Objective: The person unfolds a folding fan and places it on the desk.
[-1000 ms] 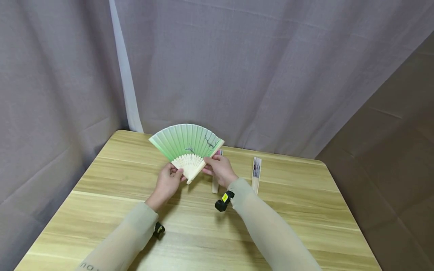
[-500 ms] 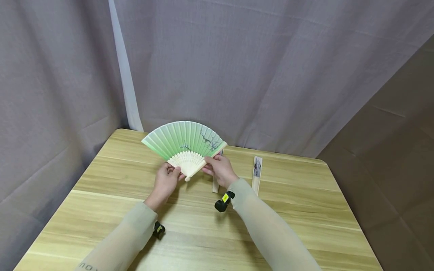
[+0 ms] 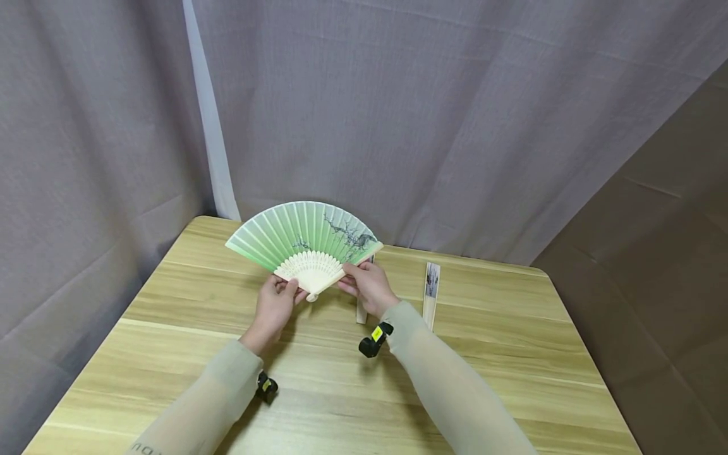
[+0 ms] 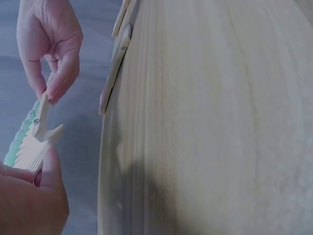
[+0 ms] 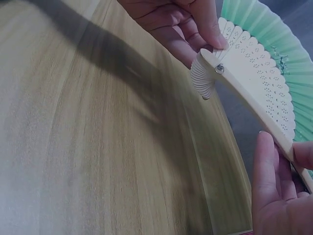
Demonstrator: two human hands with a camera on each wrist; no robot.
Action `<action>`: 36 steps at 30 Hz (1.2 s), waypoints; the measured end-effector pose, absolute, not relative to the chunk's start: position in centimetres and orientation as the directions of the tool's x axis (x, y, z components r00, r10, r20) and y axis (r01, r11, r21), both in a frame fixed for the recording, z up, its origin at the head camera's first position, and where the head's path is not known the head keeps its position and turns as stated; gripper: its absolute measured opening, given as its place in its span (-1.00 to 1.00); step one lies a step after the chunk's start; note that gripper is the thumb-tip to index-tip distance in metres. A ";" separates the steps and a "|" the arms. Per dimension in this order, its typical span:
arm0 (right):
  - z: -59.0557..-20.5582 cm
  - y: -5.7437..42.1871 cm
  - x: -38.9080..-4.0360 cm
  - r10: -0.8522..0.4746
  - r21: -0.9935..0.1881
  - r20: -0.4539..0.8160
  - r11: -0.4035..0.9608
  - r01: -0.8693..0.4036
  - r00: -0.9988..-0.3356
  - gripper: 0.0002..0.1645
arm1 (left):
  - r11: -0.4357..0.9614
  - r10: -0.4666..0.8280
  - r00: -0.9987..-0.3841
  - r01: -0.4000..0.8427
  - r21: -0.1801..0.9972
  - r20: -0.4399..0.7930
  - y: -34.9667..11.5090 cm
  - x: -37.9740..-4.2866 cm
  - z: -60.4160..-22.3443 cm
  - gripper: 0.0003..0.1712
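A green folding fan [image 3: 298,230] with a dark branch print and pierced pale ribs is spread wide above the far part of the table. My left hand [image 3: 275,307] pinches its left edge of ribs near the pivot, thumb on the near face. On the other side, my right hand [image 3: 371,285] grips the right outer rib between thumb and fingers. The right wrist view shows the metal pivot pin and the fanned rib ends beside the left hand [image 5: 183,27]. Behind the right hand lies a folded fan [image 3: 361,312], partly hidden.
Another folded fan [image 3: 431,294], with a printed strip, lies right of the right hand, its lower end near the right sleeve. The wooden table [image 3: 318,385] meets grey curtains [image 3: 352,114] at its back. Black wrist cameras sit below both wrists.
The green fan has spread wider, its left edge swinging left and down. The left hand has shifted slightly left with it, while the right hand has stayed nearly in place.
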State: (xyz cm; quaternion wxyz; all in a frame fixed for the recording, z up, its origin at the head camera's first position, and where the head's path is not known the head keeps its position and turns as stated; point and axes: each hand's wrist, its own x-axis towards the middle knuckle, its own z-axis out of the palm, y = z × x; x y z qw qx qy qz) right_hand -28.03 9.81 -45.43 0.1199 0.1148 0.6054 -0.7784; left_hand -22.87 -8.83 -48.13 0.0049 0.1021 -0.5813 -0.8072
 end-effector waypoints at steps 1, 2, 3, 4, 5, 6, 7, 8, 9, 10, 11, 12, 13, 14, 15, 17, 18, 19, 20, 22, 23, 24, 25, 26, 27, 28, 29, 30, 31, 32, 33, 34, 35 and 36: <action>-45.4 9.8 -28.0 -0.048 -0.913 -0.325 -0.244 0.327 -0.944 -0.80 | -0.337 -0.129 -0.978 -0.111 0.935 -0.163 -8.8 -22.9 -48.2 -0.67; -45.5 9.8 -28.0 -0.048 -0.911 -0.326 -0.250 0.327 -0.944 -0.80 | -0.344 -0.133 -0.977 -0.111 0.932 -0.165 -8.8 -22.9 -48.2 -0.67; -45.5 9.7 -28.0 -0.048 -0.910 -0.326 -0.255 0.327 -0.944 -0.79 | -0.346 -0.134 -0.977 -0.111 0.932 -0.167 -8.8 -22.9 -48.2 -0.66; -45.5 9.7 -28.0 -0.048 -0.909 -0.325 -0.259 0.326 -0.944 -0.79 | -0.350 -0.137 -0.976 -0.115 0.930 -0.172 -8.8 -22.9 -48.2 -0.66; -45.5 9.7 -28.1 -0.049 -0.908 -0.324 -0.264 0.325 -0.945 -0.79 | -0.353 -0.139 -0.975 -0.117 0.928 -0.175 -8.9 -22.9 -48.2 -0.65; -45.5 9.7 -28.1 -0.049 -0.908 -0.321 -0.266 0.322 -0.946 -0.79 | -0.362 -0.142 -0.973 -0.119 0.925 -0.181 -8.9 -22.9 -48.2 -0.65; -45.5 9.6 -28.1 -0.048 -0.909 -0.320 -0.267 0.321 -0.946 -0.79 | -0.368 -0.145 -0.972 -0.121 0.922 -0.185 -8.9 -22.9 -48.2 -0.65; -45.5 9.6 -28.1 -0.047 -0.909 -0.319 -0.268 0.320 -0.947 -0.79 | -0.374 -0.149 -0.971 -0.122 0.919 -0.189 -8.9 -23.0 -48.2 -0.64; -45.5 9.6 -28.1 -0.047 -0.909 -0.318 -0.269 0.318 -0.947 -0.79 | -0.378 -0.150 -0.970 -0.122 0.918 -0.191 -9.0 -23.0 -48.2 -0.63; -45.5 9.5 -28.1 -0.045 -0.909 -0.317 -0.271 0.317 -0.947 -0.79 | -0.389 -0.155 -0.968 -0.124 0.913 -0.197 -9.0 -23.0 -48.2 -0.64; -45.5 9.5 -28.1 -0.044 -0.909 -0.316 -0.274 0.315 -0.948 -0.79 | -0.395 -0.159 -0.967 -0.121 0.911 -0.198 -9.0 -23.0 -48.2 -0.64; -45.5 9.5 -28.1 -0.042 -0.908 -0.316 -0.275 0.315 -0.948 -0.80 | -0.403 -0.165 -0.966 -0.119 0.907 -0.200 -9.0 -23.0 -48.2 -0.64; -45.5 9.4 -28.1 -0.042 -0.907 -0.317 -0.279 0.316 -0.947 -0.80 | -0.409 -0.170 -0.965 -0.114 0.905 -0.199 -9.1 -23.0 -48.2 -0.64; -45.6 9.4 -28.1 -0.043 -0.906 -0.317 -0.283 0.316 -0.948 -0.80 | -0.418 -0.175 -0.964 -0.110 0.902 -0.199 -9.1 -23.0 -48.1 -0.64; -45.6 9.3 -28.1 -0.044 -0.904 -0.318 -0.288 0.317 -0.947 -0.80 | -0.426 -0.180 -0.963 -0.107 0.898 -0.200 -9.1 -22.9 -48.1 -0.64; -45.7 9.2 -28.1 -0.043 -0.903 -0.320 -0.290 0.318 -0.947 -0.80 | -0.441 -0.188 -0.961 -0.101 0.892 -0.202 -9.1 -22.9 -48.1 -0.64; -45.7 9.2 -28.1 -0.043 -0.901 -0.321 -0.294 0.320 -0.946 -0.80 | -0.446 -0.191 -0.960 -0.099 0.890 -0.203 -9.1 -22.9 -48.1 -0.64; -45.7 9.2 -28.2 -0.044 -0.900 -0.321 -0.297 0.319 -0.946 -0.79 | -0.446 -0.192 -0.960 -0.099 0.889 -0.203 -9.2 -22.8 -48.1 -0.63; -45.7 9.1 -28.1 -0.044 -0.900 -0.320 -0.299 0.318 -0.946 -0.79 | -0.449 -0.193 -0.959 -0.100 0.888 -0.206 -9.2 -22.8 -48.1 -0.63; -45.7 9.0 -28.1 -0.045 -0.899 -0.318 -0.302 0.317 -0.947 -0.78 | -0.449 -0.195 -0.958 -0.102 0.888 -0.209 -9.2 -22.8 -48.1 -0.64; -45.7 9.0 -28.1 -0.047 -0.898 -0.317 -0.305 0.316 -0.947 -0.77 | -0.450 -0.196 -0.958 -0.104 0.887 -0.212 -9.3 -22.7 -48.1 -0.65; -45.7 8.9 -28.1 -0.049 -0.898 -0.316 -0.308 0.316 -0.947 -0.77 | -0.451 -0.196 -0.957 -0.105 0.886 -0.214 -9.3 -22.7 -48.1 -0.65; -45.7 8.9 -28.1 -0.051 -0.898 -0.315 -0.307 0.315 -0.948 -0.76 | -0.453 -0.197 -0.956 -0.108 0.885 -0.217 -9.3 -22.7 -48.1 -0.66; -45.7 8.9 -28.1 -0.053 -0.897 -0.316 -0.308 0.317 -0.947 -0.76 | -0.458 -0.195 -0.956 -0.108 0.883 -0.219 -9.4 -22.7 -48.1 -0.65; -45.7 8.9 -28.1 -0.055 -0.896 -0.318 -0.309 0.319 -0.947 -0.75 | -0.464 -0.195 -0.956 -0.108 0.879 -0.220 -9.4 -22.7 -48.0 -0.65; -45.7 8.9 -28.1 -0.057 -0.895 -0.319 -0.310 0.321 -0.946 -0.74 | -0.472 -0.193 -0.955 -0.109 0.875 -0.223 -9.4 -22.7 -48.0 -0.64; -45.7 8.9 -28.0 -0.058 -0.894 -0.321 -0.309 0.323 -0.945 -0.74 | -0.477 -0.192 -0.955 -0.109 0.872 -0.225 -9.4 -22.7 -48.0 -0.63; -45.7 8.9 -28.0 -0.059 -0.893 -0.323 -0.311 0.325 -0.945 -0.73 | -0.484 -0.191 -0.955 -0.108 0.868 -0.225 -9.5 -22.7 -48.0 -0.62; -45.8 8.9 -28.0 -0.061 -0.891 -0.325 -0.313 0.327 -0.944 -0.72 | -0.491 -0.191 -0.955 -0.107 0.865 -0.227 -9.5 -22.7 -48.0 -0.61; -45.7 8.9 -27.9 -0.063 -0.890 -0.326 -0.315 0.329 -0.943 -0.72 | -0.495 -0.192 -0.954 -0.107 0.862 -0.229 -9.5 -22.7 -48.0 -0.60; -45.8 8.9 -27.9 -0.063 -0.889 -0.328 -0.318 0.330 -0.943 -0.71 | -0.499 -0.194 -0.954 -0.106 0.860 -0.230 -9.5 -22.7 -48.0 -0.60; -45.8 8.9 -27.9 -0.064 -0.886 -0.329 -0.324 0.332 -0.942 -0.71 | -0.502 -0.195 -0.953 -0.107 0.858 -0.233 -9.5 -22.8 -48.0 -0.59; -45.8 8.9 -27.8 -0.064 -0.884 -0.331 -0.328 0.334 -0.941 -0.71 | -0.507 -0.196 -0.952 -0.107 0.855 -0.235 -9.5 -22.8 -48.0 -0.59; -45.8 8.8 -27.8 -0.063 -0.881 -0.333 -0.334 0.334 -0.941 -0.71 | -0.512 -0.198 -0.951 -0.107 0.852 -0.239 -9.6 -22.8 -48.1 -0.59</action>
